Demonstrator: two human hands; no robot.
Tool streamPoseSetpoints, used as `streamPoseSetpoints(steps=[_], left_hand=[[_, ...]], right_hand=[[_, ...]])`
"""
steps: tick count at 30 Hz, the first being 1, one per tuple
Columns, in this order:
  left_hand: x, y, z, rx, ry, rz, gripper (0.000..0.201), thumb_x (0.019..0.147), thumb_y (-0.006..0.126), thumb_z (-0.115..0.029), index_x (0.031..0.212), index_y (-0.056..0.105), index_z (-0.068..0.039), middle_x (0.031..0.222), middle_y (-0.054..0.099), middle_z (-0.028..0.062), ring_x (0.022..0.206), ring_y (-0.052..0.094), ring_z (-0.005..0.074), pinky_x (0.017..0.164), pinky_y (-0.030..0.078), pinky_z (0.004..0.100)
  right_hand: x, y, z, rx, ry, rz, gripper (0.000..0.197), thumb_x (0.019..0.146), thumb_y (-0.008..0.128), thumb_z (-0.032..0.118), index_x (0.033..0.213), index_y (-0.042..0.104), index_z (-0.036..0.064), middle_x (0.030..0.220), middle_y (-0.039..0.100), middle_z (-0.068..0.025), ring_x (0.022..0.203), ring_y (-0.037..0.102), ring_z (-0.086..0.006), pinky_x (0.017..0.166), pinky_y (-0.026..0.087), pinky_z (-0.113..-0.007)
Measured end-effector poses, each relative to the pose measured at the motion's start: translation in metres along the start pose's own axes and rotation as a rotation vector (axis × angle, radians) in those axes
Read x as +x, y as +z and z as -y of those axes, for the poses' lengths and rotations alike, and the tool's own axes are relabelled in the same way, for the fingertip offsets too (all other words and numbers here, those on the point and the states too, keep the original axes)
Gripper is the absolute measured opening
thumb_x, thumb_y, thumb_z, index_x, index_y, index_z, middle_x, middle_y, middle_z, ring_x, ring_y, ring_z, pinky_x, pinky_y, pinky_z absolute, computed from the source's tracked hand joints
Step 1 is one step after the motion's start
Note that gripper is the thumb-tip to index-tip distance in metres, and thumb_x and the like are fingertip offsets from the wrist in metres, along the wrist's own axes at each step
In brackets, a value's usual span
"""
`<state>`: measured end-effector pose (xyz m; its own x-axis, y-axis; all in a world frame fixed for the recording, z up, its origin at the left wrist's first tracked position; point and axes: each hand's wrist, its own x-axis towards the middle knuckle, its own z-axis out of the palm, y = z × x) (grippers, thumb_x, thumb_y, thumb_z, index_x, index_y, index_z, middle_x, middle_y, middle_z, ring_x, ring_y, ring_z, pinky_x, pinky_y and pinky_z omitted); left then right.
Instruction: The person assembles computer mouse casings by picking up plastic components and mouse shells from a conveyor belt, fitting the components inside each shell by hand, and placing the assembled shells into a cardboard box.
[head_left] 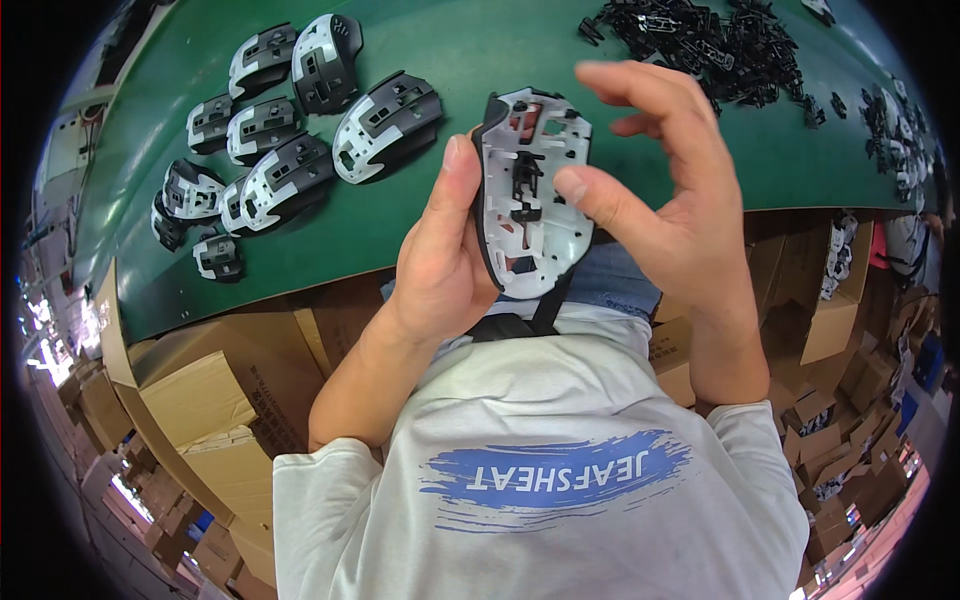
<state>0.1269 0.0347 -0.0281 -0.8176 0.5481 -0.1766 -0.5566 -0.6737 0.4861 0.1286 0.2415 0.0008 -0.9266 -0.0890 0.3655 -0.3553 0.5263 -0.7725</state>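
My left hand (440, 245) is closed round a mouse shell (552, 245), its hollow white inside facing up and a dark rim along its left side. A small black plastic part (526, 180) sits in the middle of that hollow. My right hand (680, 190) is open, fingers spread and curved above the shell's right side. Its thumb tip lies over the right edge of the shell; whether it touches cannot be made out. Nothing shows between the right fingers. My left palm and most left fingers are hidden behind the shell.
Several black-and-white mouse shells (385, 125) lie on the green table (400, 235) at the left. A heap of small black parts (720, 50) lies at the far right, with small white parts (905, 140) beyond. Cardboard boxes (225, 375) stand below the table edge on both sides.
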Motion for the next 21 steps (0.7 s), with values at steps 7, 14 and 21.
streamPoseSetpoints(steps=[7, 14, 21], left_hand=[[-0.008, -0.004, 0.002, 0.115, -0.009, 0.011, 0.055, 0.118, 0.037, -0.035, 0.164, 0.025, -0.007, 0.150, 0.055, 0.0132, 0.135, 0.059, 0.0213, 0.113, 0.050, 0.0373], [-0.027, 0.020, -0.014, 0.785, -0.056, -0.137, 0.071, 0.097, 0.050, 0.005, 0.164, 0.026, -0.001, 0.152, 0.051, 0.0162, 0.142, 0.051, 0.0232, 0.118, 0.041, 0.0364], [-0.028, -0.001, 0.006, 1.166, 0.371, -0.172, 0.062, 0.090, 0.055, 0.010, 0.151, 0.046, 0.001, 0.139, 0.055, 0.0187, 0.124, 0.056, 0.0286, 0.107, 0.047, 0.0394]], right_hand=[[-0.007, 0.013, -0.006, 0.486, 0.346, 0.188, 0.052, 0.091, 0.083, 0.006, 0.139, 0.063, 0.0028, 0.127, 0.068, -0.0054, 0.117, 0.064, -0.0149, 0.103, 0.051, -0.033], [-0.010, 0.013, -0.009, 0.546, 0.358, 0.179, 0.057, 0.089, 0.085, 0.004, 0.141, 0.061, 0.0024, 0.128, 0.066, -0.0062, 0.119, 0.064, -0.0145, 0.105, 0.051, -0.033], [-0.009, 0.017, -0.001, 0.639, 0.275, 0.204, 0.057, 0.090, 0.084, 0.005, 0.142, 0.060, 0.0004, 0.136, 0.064, -0.0091, 0.119, 0.065, -0.0164, 0.103, 0.053, -0.033]])
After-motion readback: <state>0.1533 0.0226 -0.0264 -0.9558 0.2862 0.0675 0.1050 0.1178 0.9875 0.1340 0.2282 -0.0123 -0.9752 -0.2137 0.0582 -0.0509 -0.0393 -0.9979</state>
